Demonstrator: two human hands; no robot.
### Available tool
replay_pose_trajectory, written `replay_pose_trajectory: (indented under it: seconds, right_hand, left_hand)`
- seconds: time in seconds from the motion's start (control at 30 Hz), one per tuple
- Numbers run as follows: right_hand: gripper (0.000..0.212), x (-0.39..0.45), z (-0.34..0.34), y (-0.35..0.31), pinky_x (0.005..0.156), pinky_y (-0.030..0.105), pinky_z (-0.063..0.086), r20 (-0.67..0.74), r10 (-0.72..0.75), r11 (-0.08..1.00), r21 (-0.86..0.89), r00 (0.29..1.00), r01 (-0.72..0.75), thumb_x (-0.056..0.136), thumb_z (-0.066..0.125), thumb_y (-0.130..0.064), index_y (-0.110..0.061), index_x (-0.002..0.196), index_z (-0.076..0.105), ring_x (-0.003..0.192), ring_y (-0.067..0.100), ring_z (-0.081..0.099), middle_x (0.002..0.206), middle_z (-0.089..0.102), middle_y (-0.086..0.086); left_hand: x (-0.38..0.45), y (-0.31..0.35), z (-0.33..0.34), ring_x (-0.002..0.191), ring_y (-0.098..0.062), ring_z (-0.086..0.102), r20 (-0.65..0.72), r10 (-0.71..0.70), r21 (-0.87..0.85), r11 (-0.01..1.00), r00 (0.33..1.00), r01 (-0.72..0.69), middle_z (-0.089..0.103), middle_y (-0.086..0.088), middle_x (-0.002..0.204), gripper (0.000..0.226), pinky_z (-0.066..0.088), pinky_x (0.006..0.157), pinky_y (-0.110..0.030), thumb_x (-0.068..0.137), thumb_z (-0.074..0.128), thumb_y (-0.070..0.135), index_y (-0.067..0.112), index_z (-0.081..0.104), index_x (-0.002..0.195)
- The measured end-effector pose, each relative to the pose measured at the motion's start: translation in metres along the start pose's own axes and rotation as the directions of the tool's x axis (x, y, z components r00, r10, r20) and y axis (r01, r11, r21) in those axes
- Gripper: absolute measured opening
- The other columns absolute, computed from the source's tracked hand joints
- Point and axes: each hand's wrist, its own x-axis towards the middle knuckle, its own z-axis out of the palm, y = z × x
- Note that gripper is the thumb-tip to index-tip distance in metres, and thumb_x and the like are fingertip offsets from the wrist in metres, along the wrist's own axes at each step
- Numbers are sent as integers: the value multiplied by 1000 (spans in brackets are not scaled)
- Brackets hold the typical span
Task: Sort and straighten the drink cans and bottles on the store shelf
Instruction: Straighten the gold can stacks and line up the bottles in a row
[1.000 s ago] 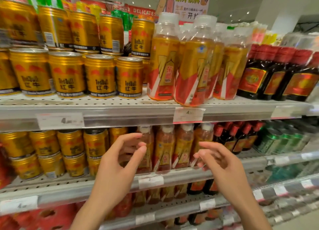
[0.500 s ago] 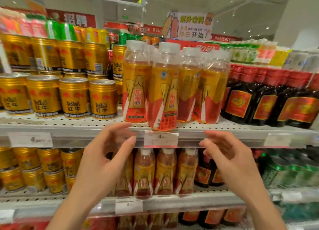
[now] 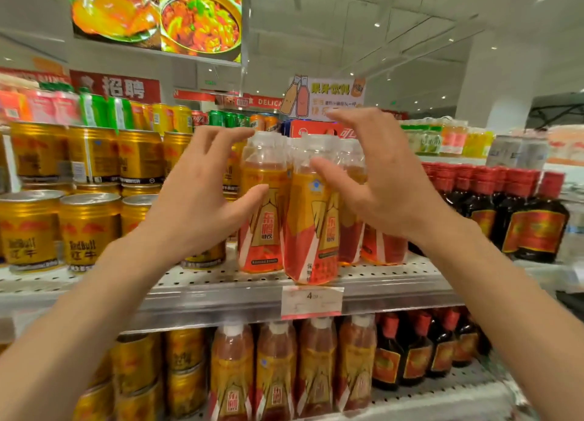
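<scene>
Left hand (image 3: 202,199) and right hand (image 3: 376,183) flank the orange bottles (image 3: 284,218), fingers spread, gripping nothing.

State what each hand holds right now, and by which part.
Nothing is held: left hand and right hand are spread open in front of the orange bottles.

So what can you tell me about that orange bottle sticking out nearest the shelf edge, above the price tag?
The front orange bottle looks like clear plastic with a pale cap and amber drink inside, wrapped in a gold, red and white label with Chinese characters. It stands upright on the perforated metal shelf, further forward than its neighbours, just above the price tag. The right hand spreads around its neck; contact is unclear.
</scene>
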Motion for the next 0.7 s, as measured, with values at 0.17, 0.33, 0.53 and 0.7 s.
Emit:
replay_pose_trajectory:
  seconds: [0.17, 0.33, 0.53, 0.7]
  right_hand:
    - [57, 18, 11, 0, 116, 42, 30, 176, 31, 998, -52, 984, -22, 100, 48, -53, -19, 145, 45, 121, 7, 44, 137, 57, 1]
    - [47, 16, 21, 3, 103, 29, 30, 153, 45, 999, -4, 987, -45, 101, 47, -48, -20, 140, 47, 103, -3, 36, 113, 46, -13]
    - [44, 22, 27, 10, 107, 34, 31, 150, 33, 999, -3, 988, -33, 101, 49, -45, -20, 138, 49, 113, 5, 39, 116, 52, -9]
    - [48, 28, 37, 13, 120, 41, 23, 128, 48, 994, -101, 991, -35, 102, 43, -50, -19, 138, 50, 120, 11, 46, 124, 58, 1]
  left_hand:
    - [30, -12, 2, 133, -16, 45, 201, 40, -74, 997, 979, -25, 30, 2, 156, 83, 39, 105, -29, 87, 69, 48, 38, 22, 154]
    - [31, -21, 8, 127, -5, 45, 213, 62, -251, 968, 975, -7, 40, 9, 152, 79, 41, 96, -19, 88, 71, 42, 42, 24, 152]
    - [31, -26, 12, 121, -1, 48, 195, 63, -304, 953, 979, 0, 41, 12, 150, 77, 38, 79, -5, 89, 70, 41, 42, 25, 151]
    - [30, -26, 11, 120, 3, 46, 200, 58, -324, 946, 978, 10, 40, 15, 149, 75, 38, 73, -2, 89, 70, 39, 45, 25, 149]
